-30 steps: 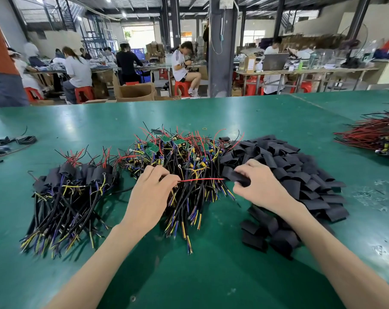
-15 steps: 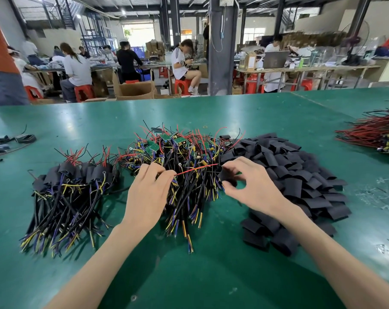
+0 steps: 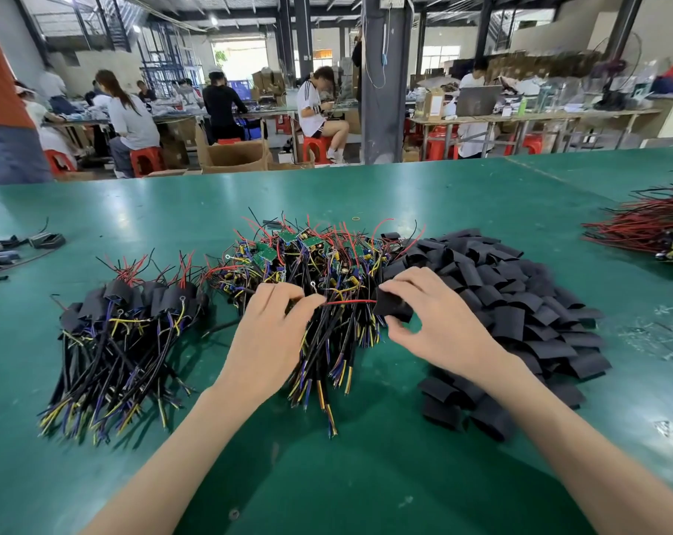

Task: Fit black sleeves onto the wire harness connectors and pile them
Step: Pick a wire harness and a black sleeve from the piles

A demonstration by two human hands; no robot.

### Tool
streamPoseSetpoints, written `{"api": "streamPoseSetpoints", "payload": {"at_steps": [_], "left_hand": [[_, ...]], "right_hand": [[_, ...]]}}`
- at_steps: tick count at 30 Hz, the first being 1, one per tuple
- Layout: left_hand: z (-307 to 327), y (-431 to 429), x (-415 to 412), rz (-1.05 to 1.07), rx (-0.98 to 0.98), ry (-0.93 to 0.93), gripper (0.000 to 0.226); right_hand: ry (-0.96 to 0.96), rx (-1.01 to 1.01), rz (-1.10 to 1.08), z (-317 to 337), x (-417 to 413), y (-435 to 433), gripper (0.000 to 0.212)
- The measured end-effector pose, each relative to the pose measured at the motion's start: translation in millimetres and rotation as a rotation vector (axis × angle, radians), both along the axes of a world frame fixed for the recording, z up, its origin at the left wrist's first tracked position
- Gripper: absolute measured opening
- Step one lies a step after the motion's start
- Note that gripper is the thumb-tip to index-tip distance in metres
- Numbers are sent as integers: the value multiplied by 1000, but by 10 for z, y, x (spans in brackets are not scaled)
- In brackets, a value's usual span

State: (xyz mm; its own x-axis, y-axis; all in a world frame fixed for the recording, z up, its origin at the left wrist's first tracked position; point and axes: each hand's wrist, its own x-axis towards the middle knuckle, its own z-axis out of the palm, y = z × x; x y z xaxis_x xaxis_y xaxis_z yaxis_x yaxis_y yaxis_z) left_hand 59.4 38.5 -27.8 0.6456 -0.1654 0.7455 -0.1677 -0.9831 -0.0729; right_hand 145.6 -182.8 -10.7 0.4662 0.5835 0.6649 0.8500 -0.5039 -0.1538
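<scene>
On the green table lies a heap of unsleeved wire harnesses (image 3: pixel 319 272) with small green boards and red, black, yellow and blue wires. My left hand (image 3: pixel 267 334) pinches one harness from it, and its red wire (image 3: pixel 350 302) stretches right into a black sleeve (image 3: pixel 393 307). My right hand (image 3: pixel 439 326) pinches that sleeve by thumb and fingers. To the right spreads a big heap of loose black sleeves (image 3: pixel 520 303). At the left sits the pile of sleeved harnesses (image 3: pixel 122 326).
A second bundle of red-wired harnesses (image 3: pixel 655 225) lies at the far right edge. Black scraps and cable bits (image 3: pixel 14 249) lie at the far left. The green table (image 3: pixel 346 476) stretches toward me. Beyond its far edge, people sit at other benches.
My right hand has picked a black sleeve from the heap and brought it onto the end of the red wire. My left hand kept its hold on the harness, shifting slightly.
</scene>
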Motion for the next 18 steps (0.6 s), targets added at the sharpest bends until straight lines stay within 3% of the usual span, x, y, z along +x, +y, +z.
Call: {"api": "streamPoseSetpoints", "payload": {"at_steps": [2, 6, 12, 16, 18], "left_hand": [[-13, -85, -30, -49, -27, 94, 67], [-74, -270, -81, -265, -268, 319, 95], [21, -230, -52, -213, -285, 202, 33], [28, -221, -78, -67, -158, 249, 32], [50, -243, -94, -67, -204, 305, 33]], "right_hand": [[-77, -74, -2, 17, -56, 33, 34], [-67, -105, 71, -12, -161, 119, 36], [21, -60, 120, -70, -199, 149, 38], [14, -40, 151, -77, -213, 168, 38], [7, -28, 162, -81, -221, 173, 38]]}}
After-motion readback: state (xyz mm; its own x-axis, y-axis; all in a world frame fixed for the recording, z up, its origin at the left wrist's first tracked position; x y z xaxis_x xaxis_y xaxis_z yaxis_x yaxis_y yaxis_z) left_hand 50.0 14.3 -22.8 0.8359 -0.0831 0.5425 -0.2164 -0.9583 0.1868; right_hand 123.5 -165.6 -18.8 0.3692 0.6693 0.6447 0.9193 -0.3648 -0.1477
